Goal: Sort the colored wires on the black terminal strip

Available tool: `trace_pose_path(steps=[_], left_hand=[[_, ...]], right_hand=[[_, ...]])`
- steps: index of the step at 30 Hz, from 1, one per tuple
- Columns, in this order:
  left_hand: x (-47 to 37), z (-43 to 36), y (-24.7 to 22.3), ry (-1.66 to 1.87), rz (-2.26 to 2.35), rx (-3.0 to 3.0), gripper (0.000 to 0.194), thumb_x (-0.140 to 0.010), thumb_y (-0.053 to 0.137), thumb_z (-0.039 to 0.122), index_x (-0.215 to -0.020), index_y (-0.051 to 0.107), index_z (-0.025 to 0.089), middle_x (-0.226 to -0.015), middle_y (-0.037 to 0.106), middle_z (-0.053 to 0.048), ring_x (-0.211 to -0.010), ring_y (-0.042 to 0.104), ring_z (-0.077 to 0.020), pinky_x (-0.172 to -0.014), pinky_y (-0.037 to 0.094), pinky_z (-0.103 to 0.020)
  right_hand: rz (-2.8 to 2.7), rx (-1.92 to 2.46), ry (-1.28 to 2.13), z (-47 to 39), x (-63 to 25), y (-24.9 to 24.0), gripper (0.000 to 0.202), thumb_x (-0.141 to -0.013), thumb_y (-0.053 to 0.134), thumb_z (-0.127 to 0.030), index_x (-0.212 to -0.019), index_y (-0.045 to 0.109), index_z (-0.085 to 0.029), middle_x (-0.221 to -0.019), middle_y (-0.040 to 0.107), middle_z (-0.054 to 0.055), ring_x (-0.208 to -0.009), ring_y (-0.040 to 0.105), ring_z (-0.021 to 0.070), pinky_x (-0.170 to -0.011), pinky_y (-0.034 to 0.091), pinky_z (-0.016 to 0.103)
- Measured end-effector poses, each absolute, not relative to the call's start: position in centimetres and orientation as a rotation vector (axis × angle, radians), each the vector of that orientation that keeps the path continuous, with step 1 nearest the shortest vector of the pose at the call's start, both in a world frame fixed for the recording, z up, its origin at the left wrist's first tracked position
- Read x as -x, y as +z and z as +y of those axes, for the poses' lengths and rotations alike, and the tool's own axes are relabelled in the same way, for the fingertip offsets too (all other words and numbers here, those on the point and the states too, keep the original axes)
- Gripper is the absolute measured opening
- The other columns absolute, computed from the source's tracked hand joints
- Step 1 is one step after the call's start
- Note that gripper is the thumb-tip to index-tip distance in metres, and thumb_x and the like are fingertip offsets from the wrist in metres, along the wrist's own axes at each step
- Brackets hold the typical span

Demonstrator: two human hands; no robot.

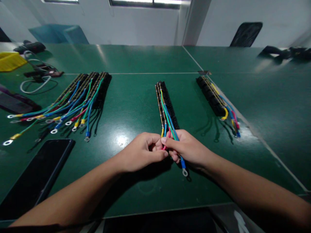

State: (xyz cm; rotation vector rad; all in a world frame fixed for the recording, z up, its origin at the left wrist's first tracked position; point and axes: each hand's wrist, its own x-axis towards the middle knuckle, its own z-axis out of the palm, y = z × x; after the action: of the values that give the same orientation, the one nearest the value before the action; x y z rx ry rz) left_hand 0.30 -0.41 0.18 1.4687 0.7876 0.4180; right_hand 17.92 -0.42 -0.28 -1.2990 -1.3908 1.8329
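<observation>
A long black terminal strip [167,100] lies in front of me, its near end pointing toward my body. Yellow, blue, red and green wires [172,124] run along it into my hands. My right hand [188,147] is closed around several of these wires, its thumb pressed on top; a blue-sleeved ring terminal [184,170] sticks out below it. The fingers of my left hand [144,150] pinch the red wire [165,147] beside the right thumb. Both hands meet at the strip's near end, and the fingers hide the other wire ends.
At the left several wired strips [97,87] lie side by side, ring terminals toward me. Another wired strip [211,97] lies at the right. A phone [36,174] rests near the left forearm. Farther left are a yellow bin [11,61] and a looped cable [34,87].
</observation>
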Motion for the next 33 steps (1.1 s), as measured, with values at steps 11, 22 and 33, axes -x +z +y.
trace_pose_path(steps=[11, 22, 33], left_hand=[[-0.12, -0.84, -0.41, 0.469, 0.968, -1.485, 0.033, -0.077, 0.068, 0.036, -0.069, 0.045, 0.015, -0.061, 0.048, 0.005, -0.055, 0.041, -0.0061, -0.050, 0.031, -0.018], [-0.06, -0.95, -0.27, 0.451, 0.970, -1.685, 0.029, -0.087, 0.054, 0.036, -0.068, 0.047, 0.014, -0.061, 0.047, 0.004, -0.056, 0.040, -0.0069, -0.050, 0.029, -0.019], [0.00, -1.05, -0.07, 0.435, 0.929, -1.688, 0.029, -0.089, 0.049, 0.037, -0.072, 0.050, 0.014, -0.065, 0.052, 0.002, -0.058, 0.043, -0.0078, -0.052, 0.031, -0.019]], right_hand=[[-1.336, 1.289, 1.832, -0.32, -17.85, -0.61, 0.022, -0.088, 0.055, -0.034, -0.075, 0.054, -0.016, -0.042, 0.050, -0.006, -0.034, 0.041, 0.0058, -0.035, 0.036, 0.016], [-1.388, 1.327, 1.819, -0.34, -17.96, -0.44, 0.021, -0.089, 0.054, -0.033, -0.076, 0.052, -0.017, -0.041, 0.050, -0.006, -0.034, 0.043, 0.0059, -0.035, 0.037, 0.015], [-1.439, 1.320, 1.828, -0.37, -18.02, 0.01, 0.020, -0.089, 0.053, -0.033, -0.077, 0.053, -0.017, -0.044, 0.050, -0.006, -0.036, 0.044, 0.0064, -0.037, 0.038, 0.016]])
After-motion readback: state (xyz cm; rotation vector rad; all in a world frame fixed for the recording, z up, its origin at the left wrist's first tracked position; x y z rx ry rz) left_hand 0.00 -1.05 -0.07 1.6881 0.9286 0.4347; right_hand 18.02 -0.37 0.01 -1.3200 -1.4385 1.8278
